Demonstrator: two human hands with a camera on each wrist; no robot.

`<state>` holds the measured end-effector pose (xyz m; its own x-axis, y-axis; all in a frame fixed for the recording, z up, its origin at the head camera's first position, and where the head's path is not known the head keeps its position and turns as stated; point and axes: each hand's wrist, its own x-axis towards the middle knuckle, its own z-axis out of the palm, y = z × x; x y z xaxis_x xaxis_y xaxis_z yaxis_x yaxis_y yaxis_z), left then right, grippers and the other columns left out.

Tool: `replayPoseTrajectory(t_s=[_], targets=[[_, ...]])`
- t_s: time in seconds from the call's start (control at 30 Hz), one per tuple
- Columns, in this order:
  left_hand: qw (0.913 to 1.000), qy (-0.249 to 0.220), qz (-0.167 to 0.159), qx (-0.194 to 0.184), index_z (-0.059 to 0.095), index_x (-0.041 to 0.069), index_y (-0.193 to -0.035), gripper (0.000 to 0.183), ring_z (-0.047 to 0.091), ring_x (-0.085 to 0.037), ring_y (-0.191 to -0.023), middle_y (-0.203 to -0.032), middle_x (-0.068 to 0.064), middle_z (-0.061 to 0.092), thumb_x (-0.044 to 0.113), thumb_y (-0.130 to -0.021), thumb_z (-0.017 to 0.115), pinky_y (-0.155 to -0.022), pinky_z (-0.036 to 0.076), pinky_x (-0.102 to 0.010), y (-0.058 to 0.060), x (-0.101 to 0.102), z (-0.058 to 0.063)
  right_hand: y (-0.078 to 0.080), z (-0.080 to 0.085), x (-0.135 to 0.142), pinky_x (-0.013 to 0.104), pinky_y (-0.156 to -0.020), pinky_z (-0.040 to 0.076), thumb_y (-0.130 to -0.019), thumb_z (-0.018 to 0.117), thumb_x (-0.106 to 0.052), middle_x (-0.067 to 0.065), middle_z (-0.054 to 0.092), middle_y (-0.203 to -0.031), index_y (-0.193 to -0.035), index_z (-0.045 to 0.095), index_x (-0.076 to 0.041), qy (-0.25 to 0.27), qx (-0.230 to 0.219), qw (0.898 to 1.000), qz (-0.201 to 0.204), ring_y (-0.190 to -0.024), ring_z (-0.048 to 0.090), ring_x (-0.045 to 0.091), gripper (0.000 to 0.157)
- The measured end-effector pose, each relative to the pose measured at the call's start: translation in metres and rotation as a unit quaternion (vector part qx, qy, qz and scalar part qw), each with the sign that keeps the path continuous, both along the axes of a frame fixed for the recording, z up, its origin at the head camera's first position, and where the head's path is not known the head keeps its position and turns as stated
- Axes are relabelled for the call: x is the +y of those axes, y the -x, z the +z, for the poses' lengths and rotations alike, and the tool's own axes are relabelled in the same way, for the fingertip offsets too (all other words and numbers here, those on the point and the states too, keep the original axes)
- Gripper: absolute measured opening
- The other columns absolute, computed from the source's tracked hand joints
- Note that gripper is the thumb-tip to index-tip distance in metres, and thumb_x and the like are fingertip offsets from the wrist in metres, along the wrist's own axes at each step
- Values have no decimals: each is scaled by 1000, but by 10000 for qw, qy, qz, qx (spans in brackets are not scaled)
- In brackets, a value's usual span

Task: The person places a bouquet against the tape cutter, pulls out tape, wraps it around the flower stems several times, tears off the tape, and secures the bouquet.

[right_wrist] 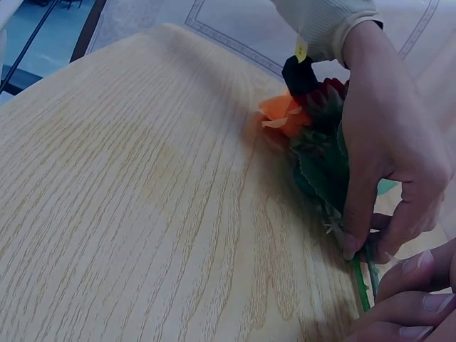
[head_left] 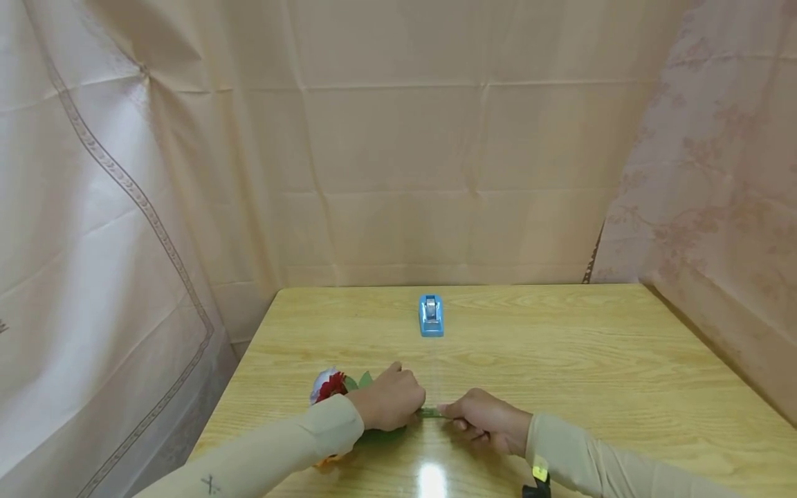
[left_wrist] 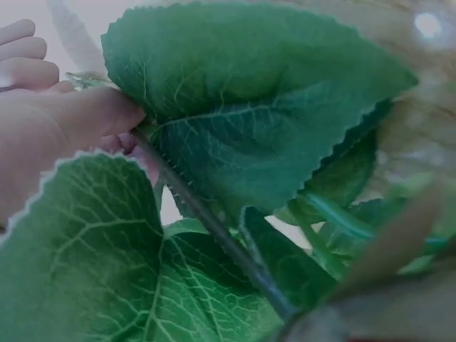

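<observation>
A bunch of artificial flowers lies on the table, with red (head_left: 331, 387), pale lilac (head_left: 322, 380) and orange (right_wrist: 284, 114) blooms and broad green leaves (left_wrist: 263, 107). My left hand (head_left: 389, 399) pinches its stems (left_wrist: 214, 224) just below the leaves. To the right, my right hand (head_left: 490, 420) pinches the free end of the green stems (head_left: 431, 413) between thumb and fingers. A faint clear strip of tape (head_left: 435, 370) runs from the stems back toward a blue tape dispenser (head_left: 431, 317). The left forearm hides part of the blooms in the head view.
The light wood table (head_left: 560, 346) extends on both sides of the hands. Beige cloth (head_left: 398, 173) hangs behind it, with patterned cloth (head_left: 716, 207) at the right side. A light glare lies near the front of the table.
</observation>
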<state>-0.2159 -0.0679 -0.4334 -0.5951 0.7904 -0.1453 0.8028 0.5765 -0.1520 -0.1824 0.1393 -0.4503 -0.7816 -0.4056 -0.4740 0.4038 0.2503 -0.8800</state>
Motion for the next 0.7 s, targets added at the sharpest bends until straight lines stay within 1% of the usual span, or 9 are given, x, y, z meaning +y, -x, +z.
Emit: replayPoseTrajectory(t_s=[0.1, 0.17, 0.23, 0.33, 0.47, 0.57, 0.63, 0.7], targets=[[9998, 14, -144, 118, 62, 23, -65, 32, 46, -5, -62, -59, 13, 54, 27, -93, 78, -75, 39, -30, 0, -1, -1, 0, 1, 0, 19, -45, 22, -101, 63, -19, -6, 44, -59, -71, 55, -15, 22, -3, 10000, 15, -48, 25, 3, 31], [9996, 17, -234, 141, 65, 24, -67, 29, 42, -7, -63, -61, 12, 55, 27, -94, 77, -69, 31, -28, 0, -2, -1, 0, 2, 1, 18, -45, 22, -101, 62, -19, -6, 44, -59, -71, 54, -15, 28, -2, 10000, 29, -48, 26, 3, 31], [9994, 20, -296, 165, 69, 25, -70, 26, 39, -9, -65, -65, 12, 57, 26, -95, 76, -67, 28, -27, 1, -3, -1, 0, 2, 1, 19, -45, 23, -100, 62, -18, -7, 44, -59, -71, 54, -15, 24, 4, 10000, 31, -48, 26, 3, 31], [9994, -5, -310, 180, 73, 25, -77, 19, 38, -10, -68, -71, 11, 58, 25, -96, 74, -68, 28, -26, 1, -4, -1, 0, 2, 0, 19, -45, 23, -100, 63, -18, -7, 44, -59, -70, 54, -15, -5, 32, 10000, 22, -48, 26, 4, 31], [9993, -67, -231, 276, 73, 24, -79, 18, 37, -11, -72, -75, 10, 59, 25, -97, 72, -73, 31, -28, 1, -4, -2, -1, 2, -1, 19, -45, 23, -100, 62, -19, -7, 44, -59, -69, 54, -16, -57, 94, 9999, 7, -48, 26, 4, 32], [9989, -187, -169, 398, 71, 24, -74, 19, 37, -12, -70, -71, 11, 58, 24, -93, 74, -74, 31, -29, 3, -3, -5, -1, 2, -2, 19, -45, 22, -100, 62, -20, -7, 43, -58, -67, 53, -16, -66, 131, 9999, 20, -48, 26, 4, 34], [9985, -262, -130, 457, 69, 24, -71, 20, 38, -12, -67, -66, 12, 56, 22, -90, 75, -72, 30, -29, 3, -1, -5, -1, 3, -2, 19, -44, 22, -100, 62, -20, -7, 43, -57, -67, 53, -16, -79, 170, 9998, 48, -48, 25, 4, 35], [9982, -300, -100, 509, 70, 24, -71, 17, 38, -12, -65, -61, 13, 54, 21, -87, 76, -70, 29, -28, 2, 0, -4, -1, 2, -3, 19, -44, 22, -100, 62, -21, -7, 43, -57, -66, 53, -16, -91, 219, 9997, 55, -48, 25, 4, 35]])
